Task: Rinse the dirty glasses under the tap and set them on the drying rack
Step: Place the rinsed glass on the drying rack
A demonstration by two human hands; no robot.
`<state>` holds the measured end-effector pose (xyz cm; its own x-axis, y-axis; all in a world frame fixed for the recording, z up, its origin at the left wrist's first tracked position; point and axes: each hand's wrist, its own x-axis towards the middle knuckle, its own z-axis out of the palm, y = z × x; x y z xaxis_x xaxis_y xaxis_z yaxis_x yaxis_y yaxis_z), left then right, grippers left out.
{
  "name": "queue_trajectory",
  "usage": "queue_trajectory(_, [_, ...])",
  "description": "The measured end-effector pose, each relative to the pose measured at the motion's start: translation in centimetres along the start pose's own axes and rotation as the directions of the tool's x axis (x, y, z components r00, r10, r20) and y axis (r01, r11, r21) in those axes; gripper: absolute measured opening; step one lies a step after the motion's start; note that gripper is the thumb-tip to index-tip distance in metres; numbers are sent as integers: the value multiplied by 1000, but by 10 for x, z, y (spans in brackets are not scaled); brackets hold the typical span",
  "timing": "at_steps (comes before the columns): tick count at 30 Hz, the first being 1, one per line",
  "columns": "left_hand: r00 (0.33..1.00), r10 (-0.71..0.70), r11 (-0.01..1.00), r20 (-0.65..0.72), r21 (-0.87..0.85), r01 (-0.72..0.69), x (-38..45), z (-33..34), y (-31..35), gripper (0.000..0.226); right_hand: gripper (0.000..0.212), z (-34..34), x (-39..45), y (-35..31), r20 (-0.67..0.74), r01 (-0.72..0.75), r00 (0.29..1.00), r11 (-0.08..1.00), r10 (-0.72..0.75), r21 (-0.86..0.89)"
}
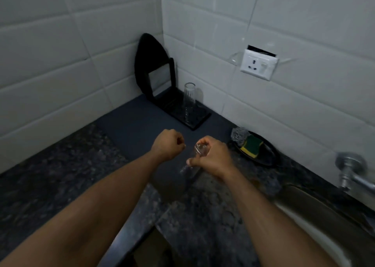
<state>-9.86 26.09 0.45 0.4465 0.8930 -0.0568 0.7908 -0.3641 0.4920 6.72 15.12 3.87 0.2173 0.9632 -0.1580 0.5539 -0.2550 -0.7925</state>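
My right hand grips a clear glass, held upside down above a dark blue mat on the counter. Its base shows between my fingers and its rim points down. My left hand hovers just left of it with the fingers curled and nothing in them. A second tall clear glass stands inverted on the black drying rack in the far corner. The tap sticks out of the wall at the right, above the steel sink.
A black tray by the right wall holds a yellow-green sponge and a steel scrubber. A black folding stand leans in the corner. A wall socket sits above the counter. Speckled granite stretches left.
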Motion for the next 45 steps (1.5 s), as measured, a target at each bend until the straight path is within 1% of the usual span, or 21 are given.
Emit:
queue_trajectory(1, [1000, -26, 1000, 5, 17, 26, 9, -1, -15, 10, 52, 8, 15, -6, -17, 2, 1000, 1000, -2, 1])
queue_trajectory(5, [991, -130, 988, 41, 89, 126, 45, 0, -62, 32, 52, 32, 74, -22, -73, 9, 997, 1000, -8, 4])
queue_trajectory(8, [983, -155, 981, 95, 135, 141, 77, 5, -90, 38, 51, 48, 121, -23, -133, 19, 991, 999, -22, -27])
queue_trajectory(11, [978, -175, 976, 117, 152, 157, 111, 10, -114, 41, 52, 61, 166, -20, -162, 31, 986, 997, -42, -70])
queue_trajectory(13, [972, -189, 969, 138, 183, 163, 129, 13, -125, 53, 55, 66, 189, -18, -164, 52, 984, 993, -70, -110])
queue_trajectory(16, [962, -210, 959, 176, 230, 167, 157, 20, -141, 78, 60, 75, 230, -16, -155, 88, 981, 981, -115, -172])
queue_trajectory(19, [949, -225, 949, 221, 270, 163, 170, 26, -147, 99, 64, 76, 258, -18, -163, 112, 975, 969, -150, -222])
queue_trajectory(22, [929, -247, 945, 277, 280, 168, 187, 36, -155, 113, 65, 80, 286, -21, -168, 119, 972, 962, -164, -247])
queue_trajectory(26, [898, -278, 936, 341, 305, 174, 204, 44, -157, 115, 68, 86, 319, -22, -130, 132, 975, 942, -179, -308])
queue_trajectory(29, [883, -306, 923, 355, 336, 185, 209, 45, -152, 113, 66, 89, 338, -21, -98, 120, 981, 921, -167, -370])
queue_trajectory(36, [850, -355, 910, 390, 354, 217, 214, 46, -149, 118, 70, 100, 356, -12, -57, 81, 992, 919, -112, -385])
queue_trajectory(42, [846, -372, 903, 382, 362, 234, 214, 47, -148, 117, 80, 104, 355, -10, -43, 80, 994, 917, -105, -392])
queue_trajectory(45, [849, -369, 905, 378, 354, 236, 213, 48, -148, 116, 94, 103, 349, -6, -15, 77, 996, 901, -92, -427])
